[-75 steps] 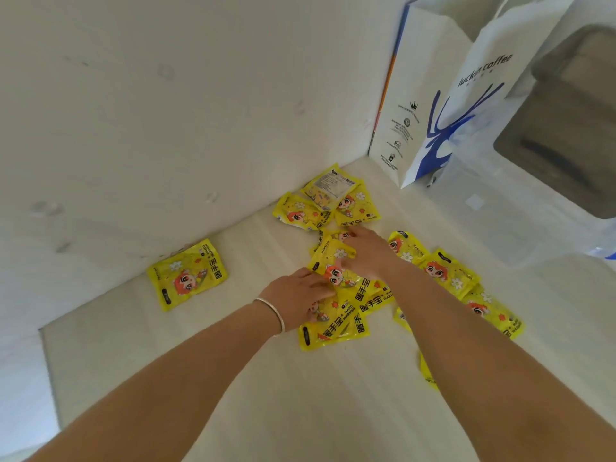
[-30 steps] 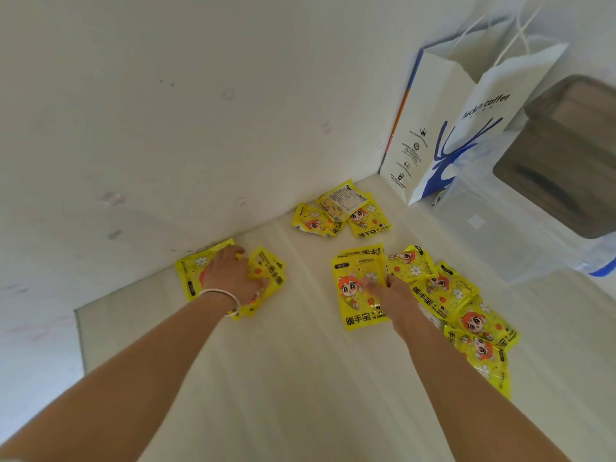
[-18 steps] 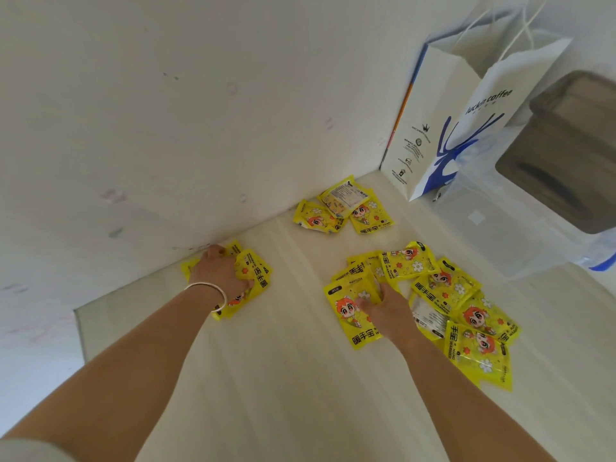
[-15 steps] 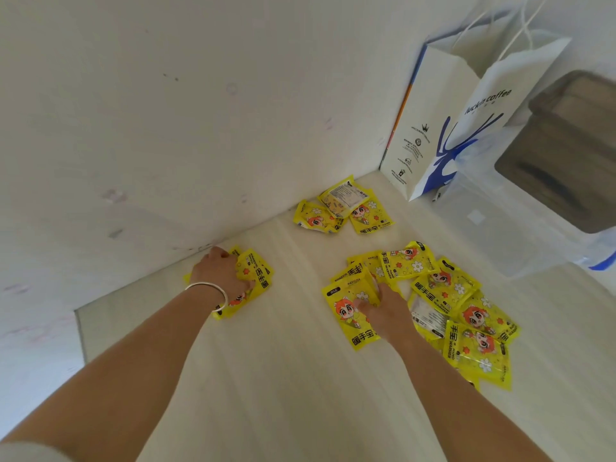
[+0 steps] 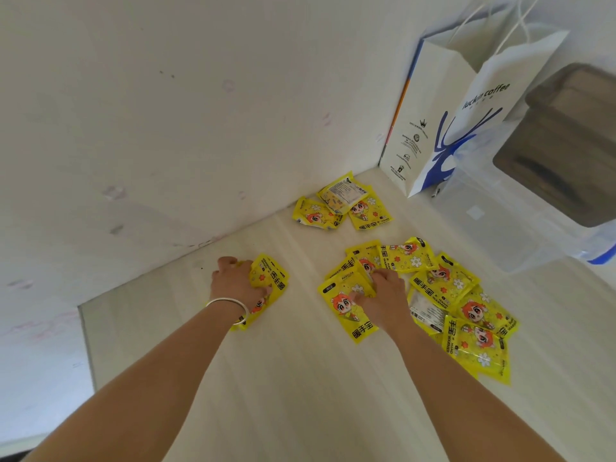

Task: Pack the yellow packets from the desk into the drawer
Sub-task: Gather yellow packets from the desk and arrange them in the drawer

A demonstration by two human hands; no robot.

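packets [image 5: 348, 310]: yellow, glossy, cartoon face | scattered on desk [image 5: 300, 378]

We see a bright, evenly lit scene in soft daylight, so the pale worktop [image 5: 300, 395] and the wall [image 5: 166, 111] look washed out and shadows under each hand are faint. The wide-angle lens bends straight lines toward the edges. The middle is fairly sharp, while the paper bag [image 5: 466, 111] at upper right is softer and slightly overexposed.
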